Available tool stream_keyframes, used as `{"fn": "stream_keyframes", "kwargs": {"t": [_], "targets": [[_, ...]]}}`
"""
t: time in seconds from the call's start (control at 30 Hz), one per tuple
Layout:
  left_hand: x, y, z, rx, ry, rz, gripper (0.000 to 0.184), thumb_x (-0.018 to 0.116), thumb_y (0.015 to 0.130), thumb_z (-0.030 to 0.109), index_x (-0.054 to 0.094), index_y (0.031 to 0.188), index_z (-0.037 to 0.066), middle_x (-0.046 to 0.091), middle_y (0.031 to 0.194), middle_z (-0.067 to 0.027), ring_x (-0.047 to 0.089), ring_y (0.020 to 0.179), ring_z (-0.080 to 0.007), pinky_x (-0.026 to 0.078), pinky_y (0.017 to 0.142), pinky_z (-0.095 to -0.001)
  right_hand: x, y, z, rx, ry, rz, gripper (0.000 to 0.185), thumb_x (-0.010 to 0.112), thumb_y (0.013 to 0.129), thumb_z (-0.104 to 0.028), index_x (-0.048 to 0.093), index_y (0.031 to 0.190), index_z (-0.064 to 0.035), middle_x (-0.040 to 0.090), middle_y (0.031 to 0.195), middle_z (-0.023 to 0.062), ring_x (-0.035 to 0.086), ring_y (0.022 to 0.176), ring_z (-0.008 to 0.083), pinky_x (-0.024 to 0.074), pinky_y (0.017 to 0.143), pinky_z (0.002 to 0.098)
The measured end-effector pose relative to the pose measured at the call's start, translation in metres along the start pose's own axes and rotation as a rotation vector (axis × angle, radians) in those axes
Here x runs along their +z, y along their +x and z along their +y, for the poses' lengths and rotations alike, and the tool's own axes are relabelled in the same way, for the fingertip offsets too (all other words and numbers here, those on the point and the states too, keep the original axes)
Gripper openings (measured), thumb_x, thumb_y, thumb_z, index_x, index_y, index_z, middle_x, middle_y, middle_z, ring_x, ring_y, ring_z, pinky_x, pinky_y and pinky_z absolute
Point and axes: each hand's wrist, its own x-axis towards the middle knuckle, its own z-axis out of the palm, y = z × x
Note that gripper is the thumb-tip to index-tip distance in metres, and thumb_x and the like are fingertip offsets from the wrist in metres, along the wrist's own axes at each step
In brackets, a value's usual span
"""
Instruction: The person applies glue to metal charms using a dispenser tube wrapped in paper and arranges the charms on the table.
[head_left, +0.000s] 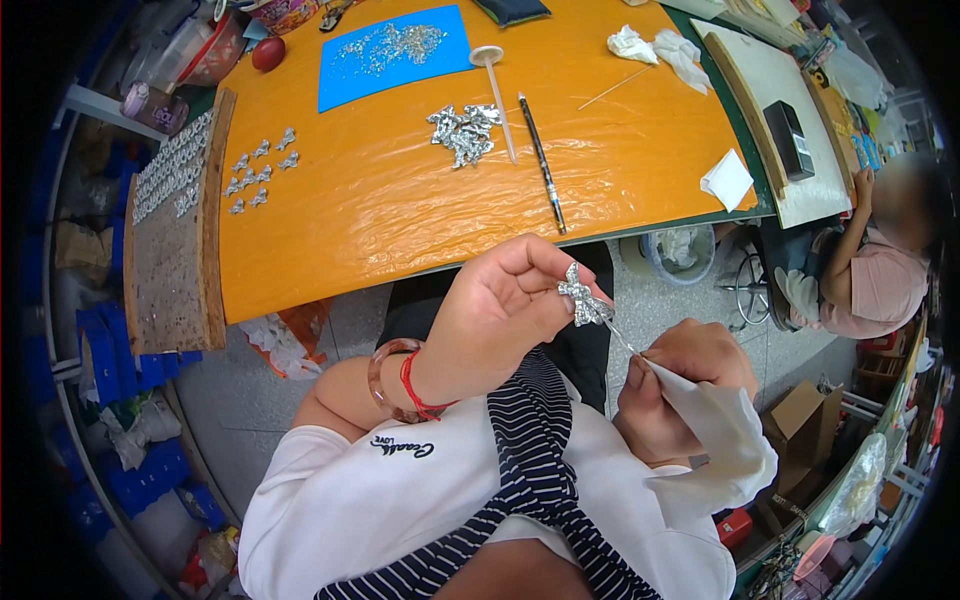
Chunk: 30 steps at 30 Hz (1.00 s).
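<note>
Pinched between the thumb and fingers of my left hand [510, 300] is a silver bow [578, 296], held up in front of my chest. My right hand [685, 390] is closed on a thin stick [622, 338], whose far end reaches the lower edge of the bow. A white tissue [725, 430] also hangs from my right fingers. On the orange table [380, 210], the nearest items are a dark patterned pen [543, 165], a pale rod with a round disc end [498, 100] and a pile of silver bows [465, 134].
Loose rhinestones lie on a blue mat [350, 85]. Several separate bows [248, 180] sit at the left, beside a board [165, 270] with rows of bows. Crumpled tissues [632, 46] and a folded tissue [728, 180] lie at the right. Another person [875, 270] sits beyond a bucket [680, 255].
</note>
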Motion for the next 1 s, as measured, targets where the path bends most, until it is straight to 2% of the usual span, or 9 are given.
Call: {"fn": "stream_keyframes", "kwargs": {"t": [0.07,0.13,0.37,0.47,0.53,0.67,0.7,0.87,1.0], "targets": [[0.000,0.000,-0.001,0.006,-0.008,-0.002,0.018,0.050,0.074,0.002,0.043,0.091,0.000,0.055,0.088,-0.0131,0.055,0.081,-0.0138,0.044,0.070,-0.0220,0.001,0.000,0.001,0.005,0.006,-0.016,0.019,0.068,0.052,0.002,0.052,0.063,0.0004,0.051,0.052,0.0077,0.048,0.040,0.0169,0.0388,0.037,0.0244],[-0.001,0.000,-0.001,0.005,-0.003,-0.005,0.018,0.050,0.075,0.003,0.043,0.091,0.000,0.055,0.088,-0.0131,0.055,0.082,-0.0138,0.044,0.071,-0.0221,0.004,-0.002,0.003,-0.012,0.065,0.061,0.019,0.068,0.052,0.002,0.053,0.063,0.0003,0.051,0.052,0.0077,0.048,0.041,0.0170,0.0383,0.037,0.0242],[-0.001,0.000,-0.001,0.004,0.014,-0.006,0.017,0.050,0.076,0.005,0.043,0.091,0.001,0.055,0.088,-0.0130,0.055,0.081,-0.0126,0.043,0.069,-0.0208,0.002,-0.003,0.004,-0.016,0.035,0.002,0.020,0.069,0.053,0.000,0.053,0.065,0.0012,0.051,0.055,0.0086,0.048,0.042,0.0173,0.0387,0.039,0.0246],[-0.002,0.000,0.000,0.004,0.037,0.010,0.015,0.048,0.076,0.003,0.043,0.090,0.001,0.055,0.087,-0.0134,0.053,0.076,-0.0096,0.042,0.063,-0.0179,-0.001,-0.004,0.004,0.003,0.087,0.058,0.021,0.069,0.053,0.001,0.054,0.066,0.0016,0.052,0.057,0.0092,0.050,0.045,0.0185,0.0403,0.041,0.0259],[-0.008,0.001,-0.002,0.031,-0.071,-0.081,0.014,0.045,0.078,-0.004,0.044,0.091,-0.003,0.054,0.090,-0.0098,0.052,0.087,-0.0120,0.041,0.077,-0.0236,-0.002,-0.001,0.007,-0.095,0.108,0.062,0.024,0.070,0.051,0.001,0.054,0.069,0.0017,0.054,0.060,0.0101,0.052,0.050,0.0197,0.0419,0.044,0.0274],[-0.005,0.000,-0.003,0.100,-0.088,-0.036,0.012,0.043,0.077,-0.006,0.043,0.089,-0.002,0.053,0.091,-0.0098,0.052,0.087,-0.0123,0.041,0.078,-0.0241,0.002,0.003,0.005,-0.119,0.067,0.124,0.034,0.074,0.045,0.002,0.054,0.072,0.0002,0.056,0.067,0.0121,0.055,0.055,0.0212,0.0437,0.048,0.0282],[-0.004,0.000,-0.002,0.125,-0.072,-0.027,0.012,0.043,0.077,-0.006,0.043,0.089,-0.002,0.053,0.091,-0.0101,0.052,0.088,-0.0127,0.041,0.078,-0.0245,0.003,0.001,0.005,-0.069,0.162,0.118,0.033,0.074,0.045,0.004,0.053,0.070,-0.0007,0.057,0.066,0.0124,0.057,0.057,0.0216,0.0455,0.050,0.0277],[-0.003,-0.001,-0.003,0.186,-0.019,-0.034,0.012,0.044,0.077,-0.005,0.042,0.089,-0.002,0.053,0.091,-0.0109,0.051,0.088,-0.0123,0.040,0.078,-0.0241,0.008,-0.006,-0.003,0.055,0.139,0.115,0.029,0.073,0.049,0.006,0.052,0.068,-0.0004,0.057,0.063,0.0120,0.058,0.057,0.0204,0.0473,0.050,0.0260],[-0.003,-0.003,-0.006,0.242,0.110,0.022,0.012,0.047,0.077,-0.003,0.043,0.088,-0.001,0.055,0.091,-0.0116,0.048,0.078,-0.0069,0.039,0.071,-0.0203,0.010,-0.006,-0.007,0.124,0.125,0.130,0.027,0.072,0.051,0.008,0.053,0.068,0.0000,0.057,0.062,0.0115,0.059,0.056,0.0197,0.0471,0.049,0.0249]]}}
